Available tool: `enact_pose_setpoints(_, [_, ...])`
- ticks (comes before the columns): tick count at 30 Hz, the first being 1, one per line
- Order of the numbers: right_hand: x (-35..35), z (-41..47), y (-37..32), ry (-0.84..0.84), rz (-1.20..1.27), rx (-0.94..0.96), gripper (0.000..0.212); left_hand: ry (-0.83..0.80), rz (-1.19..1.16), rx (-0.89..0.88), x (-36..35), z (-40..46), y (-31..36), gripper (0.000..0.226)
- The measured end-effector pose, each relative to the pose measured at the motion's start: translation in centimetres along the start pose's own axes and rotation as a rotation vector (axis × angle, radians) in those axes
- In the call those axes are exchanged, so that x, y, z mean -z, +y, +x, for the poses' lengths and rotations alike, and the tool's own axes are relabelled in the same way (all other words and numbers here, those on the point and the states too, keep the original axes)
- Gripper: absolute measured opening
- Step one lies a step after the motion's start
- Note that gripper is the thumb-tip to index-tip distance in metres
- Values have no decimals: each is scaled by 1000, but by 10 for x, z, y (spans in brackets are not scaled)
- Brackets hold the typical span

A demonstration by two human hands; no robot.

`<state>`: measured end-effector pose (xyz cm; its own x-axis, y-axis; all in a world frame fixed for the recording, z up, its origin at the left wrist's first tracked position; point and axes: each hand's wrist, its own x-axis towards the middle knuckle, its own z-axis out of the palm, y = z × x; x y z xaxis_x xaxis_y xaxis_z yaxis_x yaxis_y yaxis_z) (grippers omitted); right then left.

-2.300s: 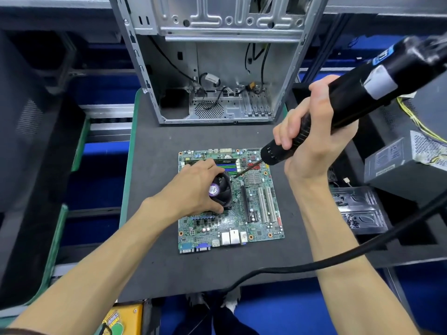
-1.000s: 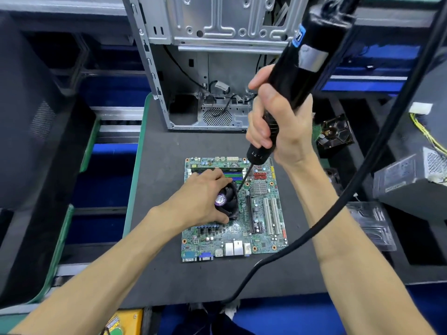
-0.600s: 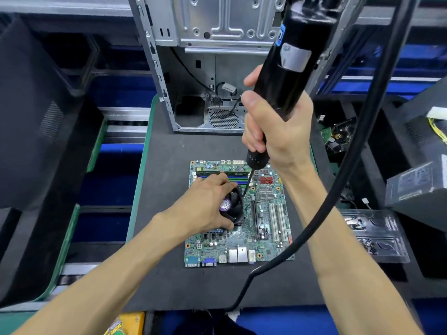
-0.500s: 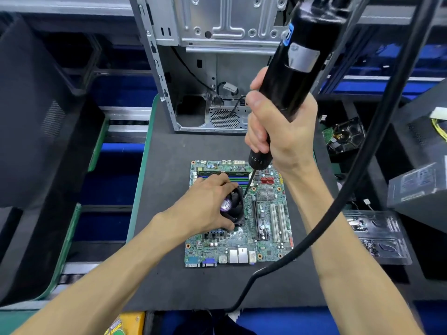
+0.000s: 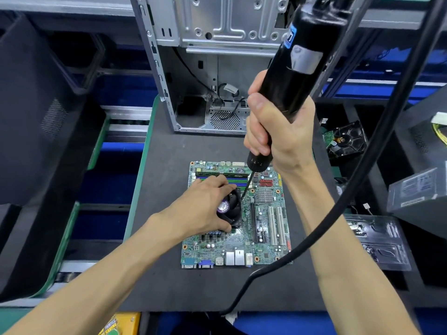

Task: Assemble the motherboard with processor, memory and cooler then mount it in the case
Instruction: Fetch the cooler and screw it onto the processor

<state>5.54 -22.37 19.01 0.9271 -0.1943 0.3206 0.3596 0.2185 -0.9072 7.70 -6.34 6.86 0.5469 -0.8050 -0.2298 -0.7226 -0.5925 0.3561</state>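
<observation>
1. A black cable [image 5: 314, 238] looped up from the near edge of the table [image 5: 157, 281] and crossed in front of the right forearm.
2. The board [image 5: 263, 228] lay flat on the table's dark mat, its port row facing the person.
3. The left hand [image 5: 203, 209] rested on the cooler [image 5: 232, 209], fingers curled around its black fan housing and gripping it; the cooler sat on the board's left half.
4. Memory [image 5: 222, 176] sat in the slots just beyond the left hand's fingertips, near the board's far edge.
5. The right hand [image 5: 273, 131] was clenched around a black driver [image 5: 297, 68], held nearly upright and leaning toward the far right.
6. The driver's bit [image 5: 246, 184] angled down to the cooler's far right corner; I could not tell whether it met a screw.
7. To the right, a clear tray [image 5: 377, 240] lay near, and a drive [image 5: 348, 139] farther back.
8. Beyond the board, the open metal case [image 5: 217, 68] stood at the table's far end with loose wires inside.
</observation>
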Motion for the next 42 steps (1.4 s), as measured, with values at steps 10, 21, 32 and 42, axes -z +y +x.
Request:
enact_pose_setpoints(10, [7,-4,1,-11,25,23,17,-10,1,6,2,1,1,103])
enact_pose_setpoints(21, [4,-10,-20,18,36,78,16,-11,-108,-8,3,-5,-3,100])
enact_pose_setpoints(32, [-30,-9,-41,-95,145,197,14,144,-672,633,-7,-67,-36,89])
enact_pose_setpoints(42, [-59,-20,-23,-149,219,90,13,52,-990,863,-42,-68,-17,64])
